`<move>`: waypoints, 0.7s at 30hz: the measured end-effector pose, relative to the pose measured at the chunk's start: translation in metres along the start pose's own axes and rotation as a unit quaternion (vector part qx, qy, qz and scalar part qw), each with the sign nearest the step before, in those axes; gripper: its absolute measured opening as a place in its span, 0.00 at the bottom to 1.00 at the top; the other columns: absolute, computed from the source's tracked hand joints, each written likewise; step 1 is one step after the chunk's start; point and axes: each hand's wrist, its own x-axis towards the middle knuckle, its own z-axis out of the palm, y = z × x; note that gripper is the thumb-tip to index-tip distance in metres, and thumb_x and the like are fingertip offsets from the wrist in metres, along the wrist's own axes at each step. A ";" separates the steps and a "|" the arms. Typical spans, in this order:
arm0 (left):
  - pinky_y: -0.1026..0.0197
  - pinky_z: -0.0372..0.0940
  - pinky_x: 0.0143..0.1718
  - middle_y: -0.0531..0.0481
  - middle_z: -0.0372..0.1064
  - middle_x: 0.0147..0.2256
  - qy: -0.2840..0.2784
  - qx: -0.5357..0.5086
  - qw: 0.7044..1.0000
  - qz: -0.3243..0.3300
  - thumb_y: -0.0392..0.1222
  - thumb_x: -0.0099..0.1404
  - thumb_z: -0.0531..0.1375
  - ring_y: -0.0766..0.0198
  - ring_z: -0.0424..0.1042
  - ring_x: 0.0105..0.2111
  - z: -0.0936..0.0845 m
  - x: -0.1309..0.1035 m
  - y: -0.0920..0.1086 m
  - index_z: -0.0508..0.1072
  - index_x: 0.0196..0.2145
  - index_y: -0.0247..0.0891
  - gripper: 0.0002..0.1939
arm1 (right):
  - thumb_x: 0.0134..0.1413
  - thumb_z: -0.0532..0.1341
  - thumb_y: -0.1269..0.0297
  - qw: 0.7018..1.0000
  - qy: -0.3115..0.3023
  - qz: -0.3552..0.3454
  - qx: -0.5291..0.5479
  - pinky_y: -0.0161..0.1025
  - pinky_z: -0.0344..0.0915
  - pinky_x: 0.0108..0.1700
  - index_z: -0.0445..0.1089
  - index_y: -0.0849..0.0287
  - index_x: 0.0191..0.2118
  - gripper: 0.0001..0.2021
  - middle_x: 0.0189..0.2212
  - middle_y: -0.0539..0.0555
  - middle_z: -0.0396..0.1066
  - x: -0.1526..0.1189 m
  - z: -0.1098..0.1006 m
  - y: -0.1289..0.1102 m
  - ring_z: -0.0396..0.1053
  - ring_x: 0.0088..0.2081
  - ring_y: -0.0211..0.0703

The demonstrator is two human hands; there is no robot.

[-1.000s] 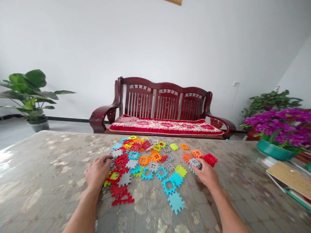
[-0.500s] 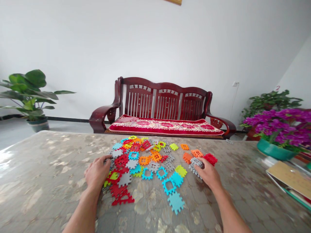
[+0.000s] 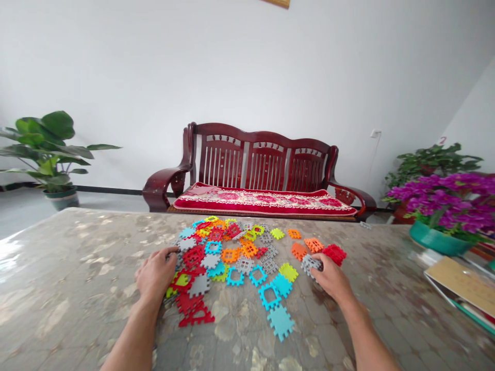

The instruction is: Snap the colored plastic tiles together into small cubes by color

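My right hand (image 3: 331, 275) has its thumb and fingers closed on a grey window-patterned interlocking tile (image 3: 310, 264), which lies low at the tabletop. Beside it are orange tiles (image 3: 299, 251) and a red tile (image 3: 334, 253). My left hand (image 3: 155, 270) rests at the left edge of a heap of mixed interlocking tiles, with its fingers loosely apart and touching the edge. Nearest to it are red tiles (image 3: 193, 256), a lime tile (image 3: 181, 280) and a plain grey tile (image 3: 199, 285). Blue frame tiles (image 3: 269, 296) and a pale blue tile (image 3: 281, 322) lie between my hands.
The tiles lie on a table with a patterned, glossy cover (image 3: 88, 273). At the right stand a teal pot of purple flowers (image 3: 439, 238) and some papers or books (image 3: 464, 283). A wooden bench (image 3: 266, 159) is behind the table, and a potted plant (image 3: 60, 198) stands at the left.
The grey tile in my right hand has gone from tilted to lying flatter, with my hand shifted slightly. My left hand has hardly moved.
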 end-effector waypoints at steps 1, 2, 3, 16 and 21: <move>0.44 0.65 0.51 0.43 0.73 0.53 0.000 0.000 1.000 0.000 0.49 0.65 0.48 0.44 0.70 0.53 0.000 0.000 0.000 0.77 0.50 0.47 0.24 | 0.48 0.57 0.65 1.000 0.002 0.002 -0.001 0.40 0.63 0.49 0.70 0.55 0.47 0.18 0.46 0.54 0.75 0.000 0.000 0.000 0.72 0.47 0.48; 0.44 0.64 0.51 0.43 0.73 0.53 0.000 0.001 1.000 -0.002 0.49 0.65 0.48 0.44 0.70 0.53 0.000 0.000 0.000 0.77 0.50 0.47 0.24 | 0.48 0.57 0.65 1.000 0.003 0.004 -0.002 0.40 0.63 0.49 0.70 0.55 0.47 0.18 0.46 0.55 0.75 0.000 0.000 0.000 0.72 0.47 0.48; 0.44 0.64 0.52 0.43 0.73 0.53 0.000 0.002 1.000 -0.002 0.49 0.65 0.48 0.45 0.70 0.53 0.000 0.000 0.000 0.77 0.51 0.47 0.24 | 0.48 0.57 0.65 1.000 0.004 0.004 -0.003 0.40 0.63 0.50 0.70 0.55 0.46 0.17 0.45 0.55 0.75 0.000 0.001 0.000 0.72 0.47 0.48; 0.43 0.63 0.52 0.43 0.71 0.55 -0.018 0.002 1.000 -0.007 0.49 0.66 0.45 0.45 0.69 0.54 -0.001 -0.001 0.001 0.76 0.53 0.48 0.26 | 0.52 0.58 0.56 1.000 -0.009 -0.021 -0.016 0.44 0.62 0.54 0.68 0.57 0.54 0.23 0.51 0.58 0.73 0.002 0.006 0.004 0.70 0.52 0.51; 0.44 0.64 0.52 0.44 0.72 0.55 -0.011 0.004 1.000 -0.004 0.50 0.65 0.47 0.45 0.69 0.53 -0.001 0.000 0.001 0.76 0.52 0.48 0.25 | 0.51 0.58 0.57 1.000 -0.016 -0.021 0.010 0.43 0.62 0.56 0.69 0.58 0.53 0.23 0.51 0.58 0.73 0.003 0.006 0.008 0.69 0.53 0.50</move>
